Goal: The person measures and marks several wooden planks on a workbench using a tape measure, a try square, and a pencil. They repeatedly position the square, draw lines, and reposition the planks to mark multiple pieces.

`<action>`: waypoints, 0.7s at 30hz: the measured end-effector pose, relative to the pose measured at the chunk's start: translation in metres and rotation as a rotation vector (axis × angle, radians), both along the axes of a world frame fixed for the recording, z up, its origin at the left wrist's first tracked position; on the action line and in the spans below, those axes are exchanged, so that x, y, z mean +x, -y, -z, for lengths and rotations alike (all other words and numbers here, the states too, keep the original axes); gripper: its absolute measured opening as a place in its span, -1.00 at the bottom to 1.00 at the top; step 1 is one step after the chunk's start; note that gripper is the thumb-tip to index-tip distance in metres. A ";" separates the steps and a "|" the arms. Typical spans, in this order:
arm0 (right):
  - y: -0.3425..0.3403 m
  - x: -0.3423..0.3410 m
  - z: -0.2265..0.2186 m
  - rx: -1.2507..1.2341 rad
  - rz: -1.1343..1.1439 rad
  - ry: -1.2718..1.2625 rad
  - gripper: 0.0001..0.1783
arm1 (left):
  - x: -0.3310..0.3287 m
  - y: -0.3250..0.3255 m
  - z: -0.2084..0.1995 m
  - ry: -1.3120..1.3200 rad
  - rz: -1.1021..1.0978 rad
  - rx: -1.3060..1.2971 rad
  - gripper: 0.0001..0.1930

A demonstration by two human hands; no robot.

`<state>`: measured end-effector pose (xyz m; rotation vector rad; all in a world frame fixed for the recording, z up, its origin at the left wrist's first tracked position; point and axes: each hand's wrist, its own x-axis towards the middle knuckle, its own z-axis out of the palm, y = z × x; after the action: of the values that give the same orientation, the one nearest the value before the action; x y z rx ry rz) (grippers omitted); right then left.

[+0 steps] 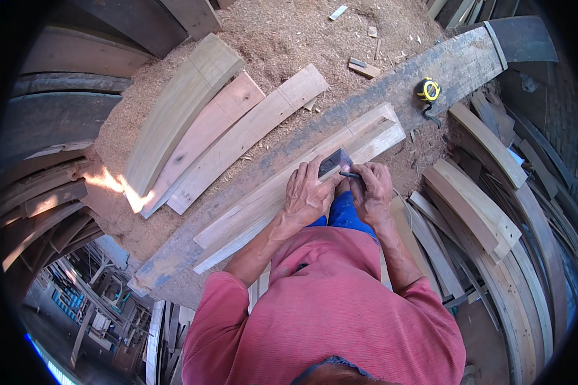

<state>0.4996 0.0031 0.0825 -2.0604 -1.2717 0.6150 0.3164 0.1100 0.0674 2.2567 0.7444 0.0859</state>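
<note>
A long pale wooden board (263,204) lies across the worn bench plank, with a notched end at the upper right. My left hand (306,191) is closed on a small dark, shiny flat-faced piece (336,160) at the board's near edge; it could be a square, but its full shape is hidden by my fingers. In my right hand (374,192), a dark, thin marking pencil (350,174) is pinched, its tip pointing left toward the dark piece. Both hands are close together above my lap.
Beyond the bench plank (459,64), cut boards (180,122) lie on sawdust (270,38). A yellow-and-black tape measure (429,90) sits on the plank at the right. Stacked timber (475,205) crowds the right side, and more planks (64,122) stand at the left.
</note>
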 end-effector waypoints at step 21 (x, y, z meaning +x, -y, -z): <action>-0.005 0.005 -0.004 -0.011 0.030 -0.094 -0.73 | 0.001 0.000 -0.001 0.012 0.005 0.030 -0.30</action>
<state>0.5044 0.0083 0.0869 -2.0314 -1.1846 0.6982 0.3177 0.1097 0.0681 2.2843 0.7359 0.1082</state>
